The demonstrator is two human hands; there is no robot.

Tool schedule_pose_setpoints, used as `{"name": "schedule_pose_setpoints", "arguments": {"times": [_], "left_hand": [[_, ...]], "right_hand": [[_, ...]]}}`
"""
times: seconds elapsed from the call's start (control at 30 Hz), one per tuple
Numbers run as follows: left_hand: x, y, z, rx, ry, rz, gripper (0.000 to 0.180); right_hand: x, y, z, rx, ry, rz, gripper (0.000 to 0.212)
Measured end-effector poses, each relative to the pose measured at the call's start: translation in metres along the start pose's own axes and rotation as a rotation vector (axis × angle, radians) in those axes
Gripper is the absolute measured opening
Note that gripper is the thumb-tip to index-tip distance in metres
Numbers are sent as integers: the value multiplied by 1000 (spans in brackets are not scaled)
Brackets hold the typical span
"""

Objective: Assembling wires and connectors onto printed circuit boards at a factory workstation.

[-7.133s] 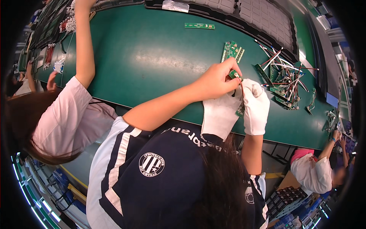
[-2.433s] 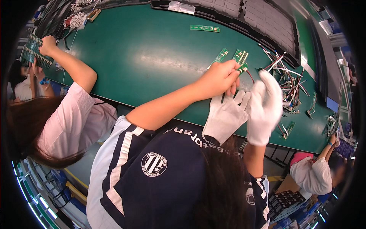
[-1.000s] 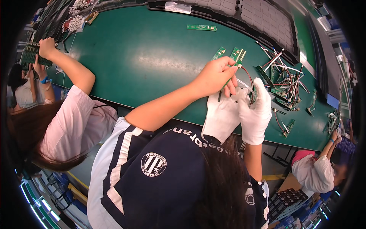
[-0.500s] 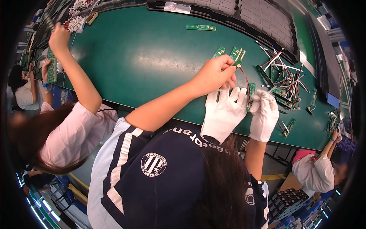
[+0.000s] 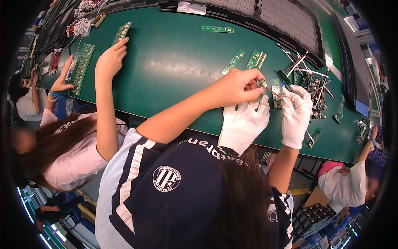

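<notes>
- Circuit board (image 5: 261,84), green with a white connector, pinched between thumb and fingers of the bare left hand (image 5: 243,87), right of centre.
- White-gloved right hand (image 5: 296,108), fingers curled beside the thin red wire (image 5: 272,91); cannot tell whether it grips.
- Limp white fabric glove (image 5: 241,126) below.
- Tangled wires (image 5: 318,89), right.
- Smooth green tabletop (image 5: 166,81); ridged black tray (image 5: 286,23), top; pink-sleeved co-worker (image 5: 76,159), left.

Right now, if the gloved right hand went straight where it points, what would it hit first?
Probably the dark green board at the left of the wire tangle, though the right hand may sit above it.
</notes>
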State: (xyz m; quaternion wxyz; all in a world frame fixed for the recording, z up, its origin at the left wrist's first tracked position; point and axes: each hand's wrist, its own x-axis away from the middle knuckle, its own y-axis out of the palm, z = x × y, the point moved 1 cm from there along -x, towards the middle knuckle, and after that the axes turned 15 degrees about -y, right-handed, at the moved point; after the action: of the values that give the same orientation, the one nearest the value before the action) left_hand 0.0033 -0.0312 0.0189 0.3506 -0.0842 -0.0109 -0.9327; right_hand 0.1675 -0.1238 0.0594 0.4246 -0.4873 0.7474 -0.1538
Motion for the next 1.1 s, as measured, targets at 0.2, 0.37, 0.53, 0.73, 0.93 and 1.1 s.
{"name": "schedule_pose_setpoints", "arguments": {"times": [0.2, 0.37, 0.53, 0.73, 0.93, 1.1], "left_hand": [[-3, -1, 3, 362, -166, -227, 15], [-5, -3, 2, 557, -203, -266, 15], [-5, -2, -2, 585, -262, -309, 15], [-7, -2, -2, 620, -292, -332, 16], [-6, -2, 0, 616, -315, -345, 17], [-5, -2, 1, 606, -308, -349, 17]], "right_hand": [[-3, -5, 6, -727, 538, -258, 16], [-3, 2, 1, -893, 511, -232, 19], [2, 7, 0, -781, 521, -316, 19], [5, 10, -2, -796, 500, -236, 18], [3, 10, -7, -782, 524, -227, 17], [2, 8, -8, -765, 537, -259, 17]]}}
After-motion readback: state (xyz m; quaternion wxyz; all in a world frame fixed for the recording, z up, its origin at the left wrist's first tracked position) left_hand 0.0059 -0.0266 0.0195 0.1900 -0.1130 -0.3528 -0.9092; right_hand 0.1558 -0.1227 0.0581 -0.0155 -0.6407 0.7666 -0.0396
